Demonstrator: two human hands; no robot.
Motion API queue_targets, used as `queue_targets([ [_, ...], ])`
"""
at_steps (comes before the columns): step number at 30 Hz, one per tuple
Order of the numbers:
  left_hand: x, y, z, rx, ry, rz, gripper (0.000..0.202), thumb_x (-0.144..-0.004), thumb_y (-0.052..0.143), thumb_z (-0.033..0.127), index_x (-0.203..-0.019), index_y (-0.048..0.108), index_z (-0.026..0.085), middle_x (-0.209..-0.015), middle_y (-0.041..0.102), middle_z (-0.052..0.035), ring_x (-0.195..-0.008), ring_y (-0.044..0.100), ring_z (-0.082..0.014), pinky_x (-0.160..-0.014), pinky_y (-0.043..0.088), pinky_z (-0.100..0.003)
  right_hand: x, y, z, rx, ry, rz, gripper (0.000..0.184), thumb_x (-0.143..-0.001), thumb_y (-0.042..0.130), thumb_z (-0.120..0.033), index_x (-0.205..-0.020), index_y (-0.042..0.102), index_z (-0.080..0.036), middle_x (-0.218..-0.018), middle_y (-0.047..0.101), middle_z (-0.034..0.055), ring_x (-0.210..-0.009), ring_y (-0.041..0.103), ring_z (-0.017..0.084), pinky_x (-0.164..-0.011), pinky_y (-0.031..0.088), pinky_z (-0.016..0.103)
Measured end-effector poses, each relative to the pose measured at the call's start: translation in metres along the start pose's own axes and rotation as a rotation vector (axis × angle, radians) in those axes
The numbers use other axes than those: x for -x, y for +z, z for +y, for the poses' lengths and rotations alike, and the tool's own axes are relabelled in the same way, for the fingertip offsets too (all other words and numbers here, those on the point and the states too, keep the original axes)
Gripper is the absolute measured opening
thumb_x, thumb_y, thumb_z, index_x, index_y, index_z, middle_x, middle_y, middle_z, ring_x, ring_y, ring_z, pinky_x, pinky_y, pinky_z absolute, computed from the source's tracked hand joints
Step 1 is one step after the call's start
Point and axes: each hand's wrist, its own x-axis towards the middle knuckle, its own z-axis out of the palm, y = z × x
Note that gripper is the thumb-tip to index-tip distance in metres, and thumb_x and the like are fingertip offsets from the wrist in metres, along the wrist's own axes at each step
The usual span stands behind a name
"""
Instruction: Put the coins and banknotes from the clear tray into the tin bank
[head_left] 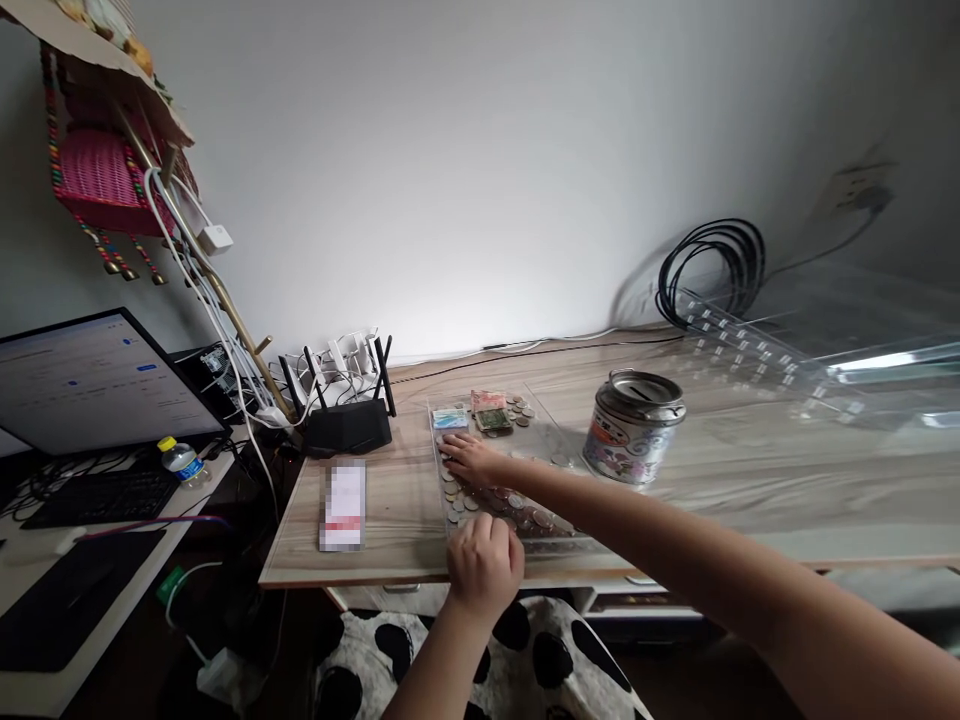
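Note:
On the wooden desk lies a clear plastic tray [547, 440] with many loose coins [517, 503] in it. Folded banknotes rest at its far end: a blue one [451, 419], a reddish one [487, 401] and a green one [493, 420]. My right hand [474, 462] reaches across the tray, fingers stretched out over its left side, touching or just above the coins near the blue note. My left hand [486, 563] is curled into a fist at the tray's near edge; whatever its fingers enclose is hidden. Right of the tray stands a money tin [634, 428] with a slotted lid.
A black router [347, 427] and a phone [343, 505] sit on the desk's left. Coiled black cable [712, 270] leans on the wall beside clear plastic panels [765, 360]. At far left are a monitor [97, 380] and a bottle [182, 462] on another desk.

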Motion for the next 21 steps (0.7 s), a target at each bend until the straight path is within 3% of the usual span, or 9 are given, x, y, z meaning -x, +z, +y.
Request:
queue_targets([
  [5,0.0,0.001,0.0,0.012,-0.047,-0.015,0.02,-0.076,0.046,0.029,-0.059,0.051,0.021,-0.067,0.049,-0.0088,-0.075,0.045,-0.0222,-0.075,0.03,-0.032,0.056,-0.022,-0.025,-0.175,-0.199,-0.029,0.042,-0.085,0.033,-0.03,-0.122,0.045,-0.014,-0.126,0.042,0.0143,-0.118,0.033,0.022,-0.097,0.025,0.04],
  [9,0.002,-0.003,0.005,0.164,-0.101,-0.008,0.018,-0.073,0.051,0.027,-0.056,0.053,0.021,-0.066,0.05,-0.0089,-0.079,0.046,-0.023,-0.079,0.031,-0.032,0.079,-0.043,-0.031,-0.362,-0.174,-0.078,0.037,-0.083,0.035,-0.026,-0.115,0.053,-0.02,-0.119,0.05,0.0095,-0.109,0.044,0.019,-0.091,0.033,0.034],
  [12,0.003,-0.014,0.016,0.311,-0.099,0.044,0.014,-0.072,0.053,0.024,-0.059,0.058,0.02,-0.07,0.054,-0.0095,-0.079,0.049,-0.022,-0.078,0.033,-0.031,0.08,-0.052,-0.023,-0.466,-0.023,-0.078,0.038,-0.08,0.04,-0.029,-0.116,0.052,-0.022,-0.107,0.057,0.0065,-0.095,0.052,0.018,-0.082,0.039,0.032],
  [15,-0.001,-0.032,0.029,0.336,-0.037,0.16,0.015,-0.075,0.048,0.022,-0.069,0.061,0.018,-0.077,0.057,-0.0087,-0.08,0.051,-0.0204,-0.073,0.038,-0.029,0.071,-0.055,-0.015,-0.419,0.099,-0.105,0.062,-0.066,0.056,-0.041,-0.123,0.044,-0.018,-0.109,0.053,0.0095,-0.096,0.05,0.022,-0.081,0.039,0.034],
  [18,-0.011,-0.05,0.037,0.217,0.054,0.248,0.016,-0.076,0.045,0.022,-0.071,0.059,0.018,-0.079,0.059,-0.0066,-0.08,0.053,-0.0185,-0.069,0.042,-0.029,0.061,-0.057,-0.017,-0.333,0.143,-0.242,0.081,-0.047,0.069,-0.043,-0.12,0.046,-0.017,-0.111,0.047,0.0116,-0.101,0.045,0.027,-0.082,0.037,0.035],
  [21,-0.021,-0.061,0.04,0.179,0.039,0.311,0.017,-0.077,0.043,0.022,-0.071,0.058,0.017,-0.079,0.059,-0.0056,-0.078,0.055,-0.0166,-0.062,0.044,-0.025,0.054,-0.06,-0.027,-0.327,0.199,-0.369,0.077,-0.041,0.072,-0.035,-0.113,0.049,-0.02,-0.106,0.048,0.0088,-0.095,0.048,0.024,-0.077,0.039,0.031],
])
